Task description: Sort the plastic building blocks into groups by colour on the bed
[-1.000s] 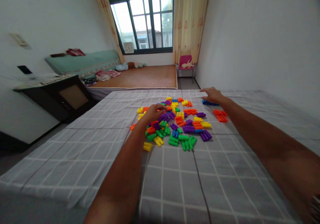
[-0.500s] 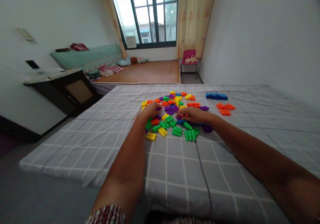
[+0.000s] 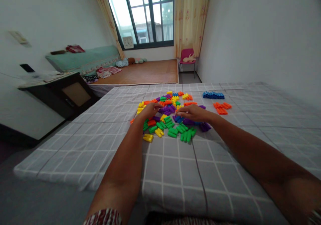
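Note:
A pile of small plastic toy pieces with rounded prongs lies on the checked sheet [image 3: 175,171]. My left hand [image 3: 151,110] is at the pile's left side, its fingers stretched toward the purple pieces [image 3: 168,109]; whether they touch is too small to tell. Over the right side, my right hand [image 3: 190,112] has its fingers extended above the blue pieces [image 3: 178,119] and partly hides them. Both hands look open. Nearer to me are green pieces [image 3: 173,132] and yellow pieces [image 3: 148,137]. More orange and yellow pieces [image 3: 185,96] lie beyond the hands.
Apart from the pile, a row of blue pieces [image 3: 213,95] and a group of orange pieces [image 3: 222,108] lie to the right. A wooden-coloured bed mat [image 3: 150,71], a pink chair [image 3: 187,56] and a dark cabinet [image 3: 72,92] stand farther off.
The view has shifted slightly, moving the scene left. My right hand's fingers are stretched a little more over the blue pieces. My left hand stays beside the purple pieces.

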{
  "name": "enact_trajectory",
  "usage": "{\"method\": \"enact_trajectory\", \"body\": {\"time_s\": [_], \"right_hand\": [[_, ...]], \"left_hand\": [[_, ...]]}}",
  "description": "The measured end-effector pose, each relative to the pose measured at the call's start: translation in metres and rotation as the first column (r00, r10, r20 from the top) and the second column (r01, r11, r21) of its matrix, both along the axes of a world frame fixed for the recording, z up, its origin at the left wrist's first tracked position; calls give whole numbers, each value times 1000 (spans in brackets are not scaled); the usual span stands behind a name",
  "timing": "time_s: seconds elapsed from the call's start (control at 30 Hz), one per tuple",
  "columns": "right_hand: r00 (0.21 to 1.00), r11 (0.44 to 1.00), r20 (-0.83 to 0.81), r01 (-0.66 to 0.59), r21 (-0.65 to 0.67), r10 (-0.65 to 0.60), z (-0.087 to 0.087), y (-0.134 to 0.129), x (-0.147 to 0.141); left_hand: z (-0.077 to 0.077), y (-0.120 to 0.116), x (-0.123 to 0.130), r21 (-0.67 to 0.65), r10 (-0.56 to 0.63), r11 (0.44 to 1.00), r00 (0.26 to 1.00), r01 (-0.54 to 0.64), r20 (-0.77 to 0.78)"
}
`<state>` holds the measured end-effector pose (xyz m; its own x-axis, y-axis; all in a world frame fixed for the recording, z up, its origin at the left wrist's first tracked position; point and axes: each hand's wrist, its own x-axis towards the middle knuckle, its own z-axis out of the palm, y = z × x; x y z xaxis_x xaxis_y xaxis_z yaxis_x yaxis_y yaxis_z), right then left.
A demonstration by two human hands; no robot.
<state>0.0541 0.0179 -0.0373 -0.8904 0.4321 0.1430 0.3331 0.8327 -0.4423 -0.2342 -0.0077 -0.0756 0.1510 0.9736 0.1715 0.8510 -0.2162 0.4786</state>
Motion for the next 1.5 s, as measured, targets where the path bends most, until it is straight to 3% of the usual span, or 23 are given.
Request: {"method": "enact_trajectory", "body": {"time_s": [0.1,0.17,0.27,0.33,0.43,0.57,0.67,0.73,0.8,0.87,1.0,1.13,1.3,1.5], "right_hand": [[997,998,23,70,-3,-70,16,22,26],[987,997,140,80,-15,-77,21,30,41],[928,998,371,48,-33,-33,17,30,48],[917,997,392,54,61,-74,9,29,45],[960,981,246,96,167,-136,-3,34,40],[998,995,36,57,-76,-55,-7,50,46],[996,964,-90,-36,-265,13,-5,54,51],[984,932,-177,-99,-349,38,-7,53,48],[961,905,-275,-131,-404,17,-12,51,41],[928,902,-370,-112,-417,-55,-19,48,29],[872,943,-446,50,-329,-202,-29,41,6],[883,952,-419,89,-292,-211,-37,35,-7],[908,931,-355,91,-354,-224,-49,32,-7],[920,967,-333,141,-214,-207,-43,41,7]], "left_hand": [[4,0,13,51,-50,998,997,47,63],[8,0,24,67,-103,993,991,97,90],[11,-1,44,29,-180,984,981,178,74],[10,-2,56,-16,-225,974,974,225,33],[6,-3,68,-39,-247,969,968,245,-49],[3,-3,78,15,-209,978,977,209,-32],[-1,-1,91,58,-232,972,959,226,163],[-4,1,101,79,-296,955,894,287,336],[-6,3,110,119,-346,937,815,330,465],[-7,4,116,149,-333,942,794,300,509],[-2,2,114,153,-157,983,906,104,392],[4,-7,111,158,-30,987,990,7,140],[5,-17,119,142,90,988,979,-64,-181],[4,-17,117,136,60,990,980,-34,-192]]}}
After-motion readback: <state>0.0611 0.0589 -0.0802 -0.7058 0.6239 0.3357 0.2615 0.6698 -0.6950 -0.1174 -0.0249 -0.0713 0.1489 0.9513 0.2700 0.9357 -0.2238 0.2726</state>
